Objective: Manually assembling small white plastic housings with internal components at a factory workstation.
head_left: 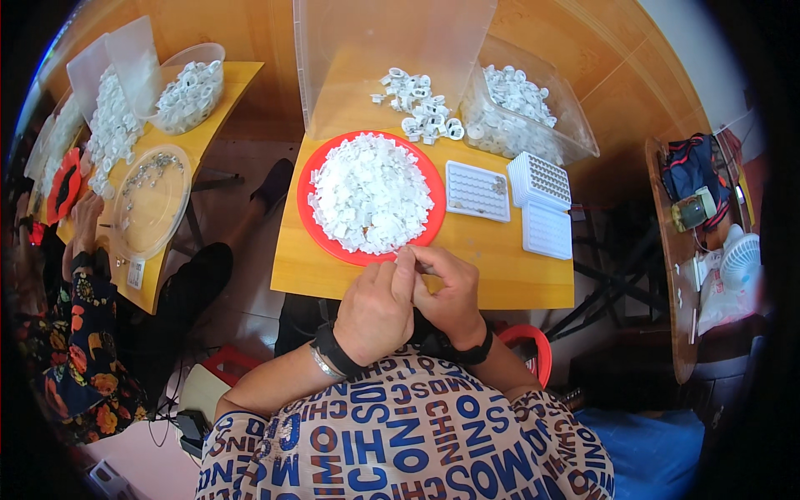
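Note:
My left hand point(372, 307) and my right hand point(452, 293) meet at the near rim of a round red tray point(437, 212). Both have their fingers pinched together, fingertips almost touching. Whatever sits between them is too small and too covered to make out. The red tray holds a heap of small white plastic pieces point(367, 192). To its right lies a white slotted tray point(477, 192) with tiny parts at one end. Beside that are a stack of white trays with dark rows point(542, 179) and another pale tray point(547, 233).
Loose white round parts point(417, 100) lie behind the red tray, near an upright clear plastic panel point(392, 42). A clear bin point(575, 137) of similar parts stands back right. At left, a co-worker's hand point(86, 215) is beside a clear round tray point(171, 225). A small fan point(739, 257) stands far right.

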### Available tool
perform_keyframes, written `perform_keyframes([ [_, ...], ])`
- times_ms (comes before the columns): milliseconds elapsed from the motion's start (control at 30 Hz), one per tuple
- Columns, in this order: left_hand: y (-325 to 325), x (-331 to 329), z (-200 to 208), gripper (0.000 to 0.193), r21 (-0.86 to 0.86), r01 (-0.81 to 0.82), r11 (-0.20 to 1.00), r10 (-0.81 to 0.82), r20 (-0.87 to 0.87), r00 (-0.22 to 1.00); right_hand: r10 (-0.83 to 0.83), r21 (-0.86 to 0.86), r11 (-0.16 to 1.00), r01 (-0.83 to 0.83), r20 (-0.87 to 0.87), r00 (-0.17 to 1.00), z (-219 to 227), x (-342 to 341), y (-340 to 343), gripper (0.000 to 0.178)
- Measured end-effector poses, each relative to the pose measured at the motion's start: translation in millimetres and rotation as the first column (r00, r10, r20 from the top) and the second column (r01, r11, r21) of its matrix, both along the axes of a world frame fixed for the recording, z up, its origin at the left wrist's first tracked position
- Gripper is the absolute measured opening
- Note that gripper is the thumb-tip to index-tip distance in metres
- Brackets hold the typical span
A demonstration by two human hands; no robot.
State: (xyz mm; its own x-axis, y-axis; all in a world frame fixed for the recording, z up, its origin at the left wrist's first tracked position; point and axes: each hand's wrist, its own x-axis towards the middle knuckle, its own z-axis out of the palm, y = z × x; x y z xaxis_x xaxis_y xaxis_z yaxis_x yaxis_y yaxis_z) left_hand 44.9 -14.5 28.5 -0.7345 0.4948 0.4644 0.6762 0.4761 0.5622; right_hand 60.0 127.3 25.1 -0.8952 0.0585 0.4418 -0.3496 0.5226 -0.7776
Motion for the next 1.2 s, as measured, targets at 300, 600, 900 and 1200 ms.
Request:
perform_keyframes([
  [300, -1, -1, -3, 0.044, 0.086, 0.010, 0.996, -0.014, 0.045, 0.999, 0.012, -0.096, 0.995, -0.006, 0.060, 0.998, 0, 2, 2, 0.021],
  [600, -17, -16, -12, 0.035, 0.671, -0.303, 0.677, -0.579, 0.740, 0.344, 0.181, -0.344, 0.934, -0.098, 0.218, 0.959, -3, 2, 13, 0.014],
  [900, -13, -14, -21, 0.019, 0.740, -0.336, 0.583, -0.648, 0.673, 0.357, 0.106, -0.186, 0.979, -0.086, 0.097, 0.990, 4, 0, 5, 0.021],
  [1200, -18, -15, -25, 0.018, 0.750, -0.230, 0.621, -0.656, 0.657, 0.371, 0.128, -0.100, 0.987, -0.125, 0.034, 0.991, 1, 0, 6, 0.024],
])
